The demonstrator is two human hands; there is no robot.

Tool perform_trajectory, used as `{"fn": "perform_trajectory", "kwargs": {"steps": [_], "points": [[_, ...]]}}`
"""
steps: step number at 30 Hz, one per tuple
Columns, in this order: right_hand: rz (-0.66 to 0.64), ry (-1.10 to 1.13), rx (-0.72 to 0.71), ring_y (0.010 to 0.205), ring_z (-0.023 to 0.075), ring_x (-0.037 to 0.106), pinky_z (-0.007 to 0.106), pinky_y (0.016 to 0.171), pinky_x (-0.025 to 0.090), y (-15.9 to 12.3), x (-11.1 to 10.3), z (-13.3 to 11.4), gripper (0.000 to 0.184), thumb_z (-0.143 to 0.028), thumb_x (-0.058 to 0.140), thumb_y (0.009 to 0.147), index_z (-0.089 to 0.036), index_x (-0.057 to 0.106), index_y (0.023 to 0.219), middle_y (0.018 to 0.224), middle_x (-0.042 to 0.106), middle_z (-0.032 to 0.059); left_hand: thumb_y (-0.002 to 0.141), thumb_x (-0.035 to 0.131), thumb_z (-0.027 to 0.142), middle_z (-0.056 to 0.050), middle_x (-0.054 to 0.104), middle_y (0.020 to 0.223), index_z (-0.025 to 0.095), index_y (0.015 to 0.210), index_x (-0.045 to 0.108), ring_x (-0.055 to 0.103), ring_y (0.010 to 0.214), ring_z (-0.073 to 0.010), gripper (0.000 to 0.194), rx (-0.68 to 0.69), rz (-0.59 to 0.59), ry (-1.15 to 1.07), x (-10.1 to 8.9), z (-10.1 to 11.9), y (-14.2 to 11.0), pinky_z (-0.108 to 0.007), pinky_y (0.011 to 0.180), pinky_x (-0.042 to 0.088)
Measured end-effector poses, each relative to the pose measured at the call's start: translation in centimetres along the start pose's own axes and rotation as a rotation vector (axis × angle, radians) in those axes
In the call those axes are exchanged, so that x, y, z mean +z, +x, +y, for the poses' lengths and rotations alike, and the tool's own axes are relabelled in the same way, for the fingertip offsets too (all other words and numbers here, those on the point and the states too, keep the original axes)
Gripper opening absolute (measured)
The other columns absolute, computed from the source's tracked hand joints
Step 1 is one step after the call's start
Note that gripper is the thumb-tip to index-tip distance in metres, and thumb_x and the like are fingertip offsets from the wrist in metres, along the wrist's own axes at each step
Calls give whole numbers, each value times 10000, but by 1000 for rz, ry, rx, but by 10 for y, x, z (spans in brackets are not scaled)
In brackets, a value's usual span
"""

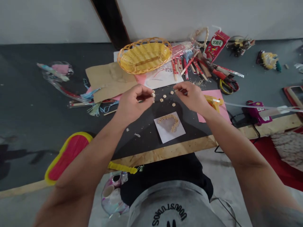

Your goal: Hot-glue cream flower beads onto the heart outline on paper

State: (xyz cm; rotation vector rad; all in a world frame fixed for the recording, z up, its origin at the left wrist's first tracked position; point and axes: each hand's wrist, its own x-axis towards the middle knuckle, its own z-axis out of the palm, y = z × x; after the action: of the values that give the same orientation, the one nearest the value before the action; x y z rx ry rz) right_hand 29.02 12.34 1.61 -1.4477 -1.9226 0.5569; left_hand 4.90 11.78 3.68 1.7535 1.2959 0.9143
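Note:
My left hand (132,102) pinches a small pale flower-shaped piece (153,94) between thumb and fingertips, above the dark table. Opposite it, my right hand (190,96) has its thumb and forefinger pressed together; what they hold, if anything, is too small to make out. Between the hands lie several loose flower-shaped pieces (164,96) of the same pale tan colour. Closer to me is a white paper square (163,132), which bears a curved row of joined flower-shaped pieces (175,121). Neither hand touches the paper.
A yellow woven basket (146,58) stands at the back beside brown paper (111,80). Chopsticks, a red drink carton (216,45) and scissors (227,86) lie back right. A yellow glue gun (214,102) rests on pink paper near my right forearm. A pink-and-yellow oval (71,154) lies left.

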Motion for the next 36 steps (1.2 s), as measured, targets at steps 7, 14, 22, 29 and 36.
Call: {"fn": "perform_trajectory", "kwargs": {"steps": [7, 14, 22, 29, 36], "points": [[-199, -431, -69, 1041, 273, 644, 440, 964, 495, -2, 6, 5, 265, -127, 536, 892, -161, 682, 1110, 1109, 719, 119, 820, 678, 356, -36, 742, 967, 208, 1062, 685, 683, 884, -175, 283, -70, -33, 23, -14, -11, -39, -295, 842, 550], [44, -502, -54, 1102, 298, 622, 477, 967, 483, -54, -47, -6, 246, -268, 515, 956, -200, 637, 1158, 1153, 690, 120, 838, 687, 481, -40, 734, 982, 222, 1023, 730, 679, 857, -179, 322, -100, -143, 18, -9, -9, -57, -284, 805, 562], [50, -564, 595, 824, 269, 661, 360, 693, 475, -116, -76, 42, 345, -486, 640, 835, -188, 618, 1007, 930, 712, 106, 715, 819, 463, -37, 738, 902, 203, 986, 716, 701, 828, -170, 389, -311, -172, -297, 12, 2, -54, -276, 791, 588], [97, -470, 733, 741, 250, 659, 355, 681, 469, -111, -69, 58, 282, -449, 701, 736, -214, 677, 890, 784, 716, 59, 703, 851, 404, -26, 741, 847, 212, 935, 758, 698, 782, -153, 315, -284, -135, -283, 23, 8, -53, -243, 729, 585], [390, 293, 727, 677, 163, 656, 291, 605, 518, -115, -76, 51, 343, -350, 736, 681, -214, 678, 991, 843, 709, 17, 647, 901, 288, -8, 742, 843, 211, 936, 780, 726, 788, -135, 322, -274, 81, -540, 15, 12, -38, -237, 777, 608]]}}
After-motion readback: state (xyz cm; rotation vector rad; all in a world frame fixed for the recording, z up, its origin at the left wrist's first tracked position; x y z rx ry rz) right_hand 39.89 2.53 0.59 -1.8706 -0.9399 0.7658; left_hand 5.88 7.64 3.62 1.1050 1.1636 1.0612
